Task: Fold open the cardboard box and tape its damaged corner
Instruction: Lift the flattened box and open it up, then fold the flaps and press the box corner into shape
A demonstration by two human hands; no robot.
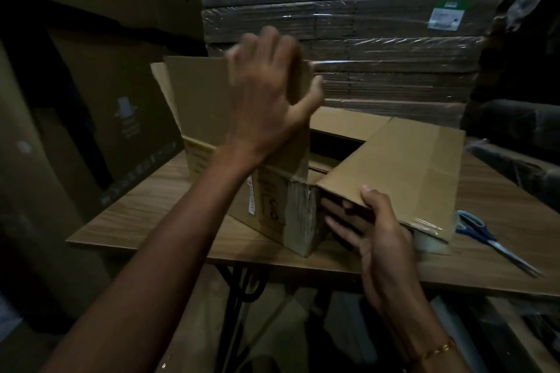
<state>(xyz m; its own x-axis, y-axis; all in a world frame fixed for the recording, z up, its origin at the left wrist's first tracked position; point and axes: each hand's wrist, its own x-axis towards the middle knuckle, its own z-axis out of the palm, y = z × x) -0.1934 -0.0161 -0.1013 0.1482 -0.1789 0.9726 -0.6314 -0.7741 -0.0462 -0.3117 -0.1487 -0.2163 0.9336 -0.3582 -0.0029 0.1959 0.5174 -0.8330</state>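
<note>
A brown cardboard box (272,206) stands on the wooden table (145,215) with its top flaps open. Its near corner (300,218) is crumpled and covered in clear tape. My left hand (269,100) is raised against the tall left flap (197,97), blurred, with the thumb around the flap's right edge. My right hand (366,227) grips the near edge of the right flap (400,166), thumb on top and fingers underneath. That flap lies tilted outward, with glossy tape on its near corner.
Blue-handled scissors (485,233) lie on the table at the right, beside a roll of clear tape (430,244) half hidden under the right flap. Shrink-wrapped stacks of flat cardboard (363,39) rise behind the table. Large cartons (106,100) stand at the left.
</note>
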